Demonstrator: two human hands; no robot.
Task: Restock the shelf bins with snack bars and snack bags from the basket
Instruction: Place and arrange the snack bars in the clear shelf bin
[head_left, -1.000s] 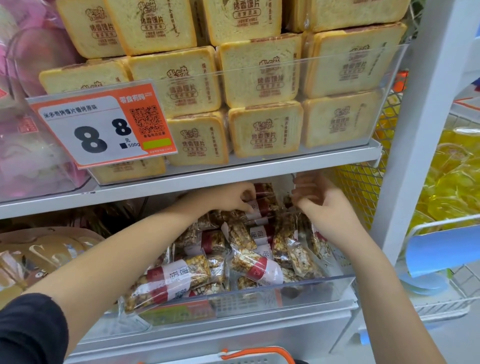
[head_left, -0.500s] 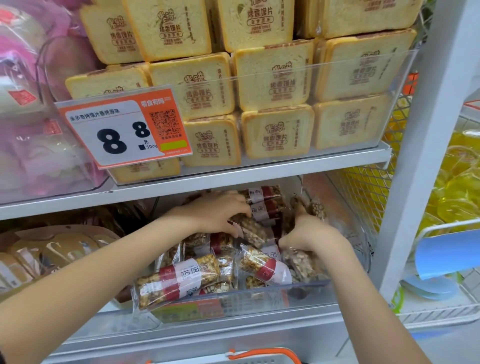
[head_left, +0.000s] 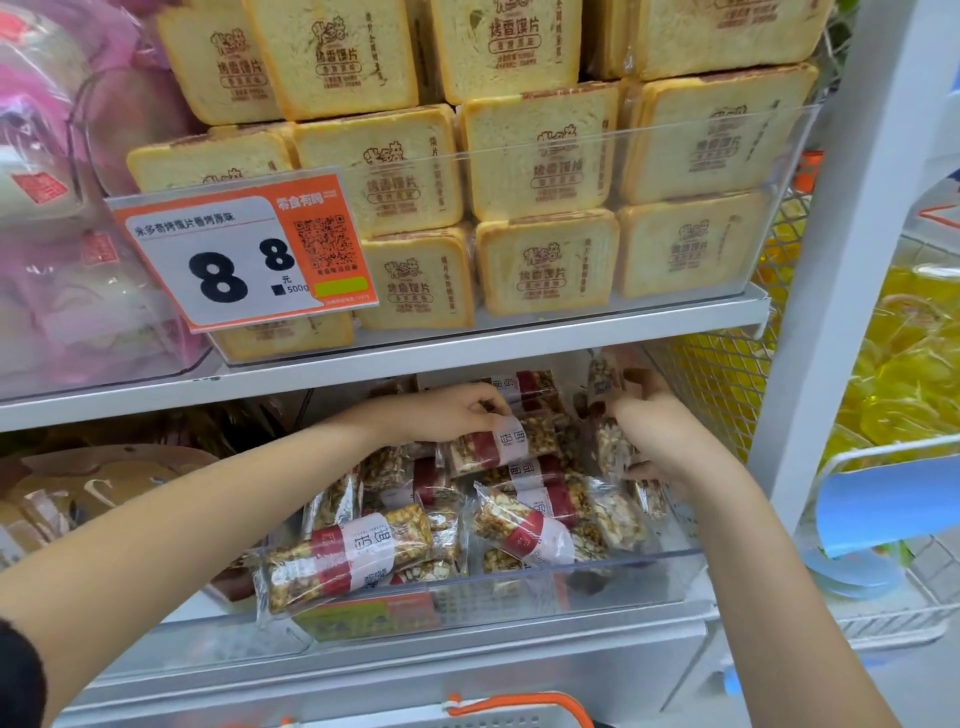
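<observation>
Left hand (head_left: 441, 413) pinching a snack bar (head_left: 501, 441), right hand (head_left: 657, 431) apparently likewise.

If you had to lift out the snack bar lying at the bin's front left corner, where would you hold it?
Probably across the red and white band at the middle of the snack bar, coming from above. It lies flat and lengthwise on top of the pile against the clear bin front wall, so its top and long sides look exposed.
</observation>
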